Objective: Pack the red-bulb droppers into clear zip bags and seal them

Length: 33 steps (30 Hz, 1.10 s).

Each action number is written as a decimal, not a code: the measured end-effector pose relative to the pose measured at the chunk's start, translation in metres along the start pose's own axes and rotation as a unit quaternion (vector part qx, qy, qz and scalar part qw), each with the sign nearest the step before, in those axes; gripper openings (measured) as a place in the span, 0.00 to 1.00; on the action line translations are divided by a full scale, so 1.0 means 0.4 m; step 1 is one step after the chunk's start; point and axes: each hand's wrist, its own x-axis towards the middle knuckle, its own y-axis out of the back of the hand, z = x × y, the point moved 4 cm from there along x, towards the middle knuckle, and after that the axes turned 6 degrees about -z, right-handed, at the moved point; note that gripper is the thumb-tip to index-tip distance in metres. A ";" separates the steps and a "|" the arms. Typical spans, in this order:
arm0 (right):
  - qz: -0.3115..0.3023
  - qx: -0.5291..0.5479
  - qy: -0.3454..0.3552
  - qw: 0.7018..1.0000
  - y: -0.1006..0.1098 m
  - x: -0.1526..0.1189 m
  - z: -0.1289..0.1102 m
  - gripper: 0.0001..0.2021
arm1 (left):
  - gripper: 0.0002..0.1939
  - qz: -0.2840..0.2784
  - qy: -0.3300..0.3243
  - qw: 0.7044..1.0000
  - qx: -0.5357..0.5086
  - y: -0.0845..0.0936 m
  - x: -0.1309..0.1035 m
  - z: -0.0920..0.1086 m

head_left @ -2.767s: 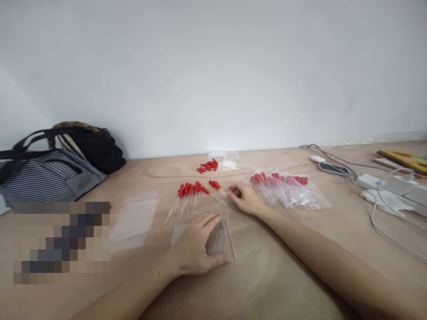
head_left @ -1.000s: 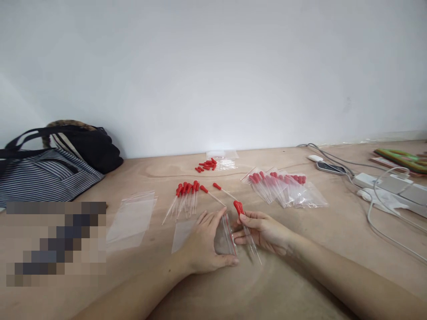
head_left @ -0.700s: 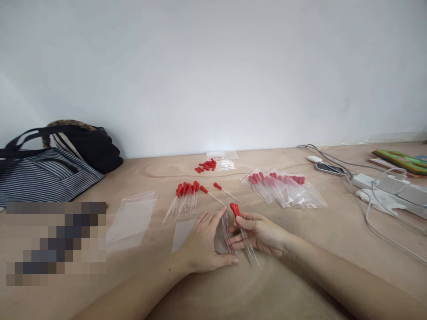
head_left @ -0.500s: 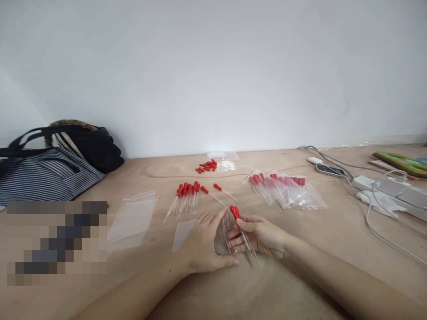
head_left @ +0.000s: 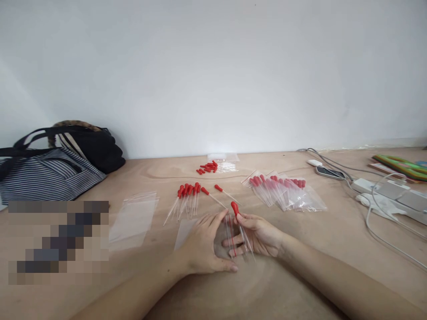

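Note:
My right hand (head_left: 262, 234) pinches red-bulbed droppers (head_left: 235, 208) between thumb and forefinger, their clear tubes pointing down; how many is hard to tell. My left hand (head_left: 205, 243) is curved with thumb and fingers apart, beside a clear zip bag (head_left: 231, 235) with a red seal line. The bag lies between both hands, and fingers of my right hand show behind it. Another clear bag (head_left: 183, 233) is partly under my left hand. Beyond the hands lie a bunch of droppers (head_left: 188, 191) and two single droppers (head_left: 204, 191).
Filled bags (head_left: 283, 191) overlap at the right. Flat bags (head_left: 135, 218) lie left. Loose red bulbs (head_left: 208, 167) and clear tubes (head_left: 228, 166) are near the wall. A striped bag (head_left: 50, 175) stands far left; a power strip (head_left: 393, 195) with cables is at the right.
The held droppers have shifted slightly, with their bulbs now lined up as one. The zip bag's red seal shows more openly between my hands. My left hand has barely moved.

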 end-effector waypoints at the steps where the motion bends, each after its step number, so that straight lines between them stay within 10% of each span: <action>1: 0.002 -0.002 0.001 1.000 0.002 -0.001 -0.002 0.15 | 0.54 -0.004 0.001 1.000 0.000 0.000 0.000 0.000; 14: -0.032 -0.015 -0.025 0.999 -0.005 -0.018 -0.015 0.14 | 0.51 0.011 -0.010 1.000 -0.006 -0.014 0.011 0.026; 22: 0.172 -0.055 0.108 0.978 0.051 -0.049 -0.087 0.13 | 0.53 0.025 0.037 0.997 -0.057 -0.019 0.005 0.008; 33: 0.249 -0.123 0.172 0.945 0.041 -0.039 -0.064 0.17 | 0.51 0.021 0.039 0.998 -0.045 -0.014 0.006 0.008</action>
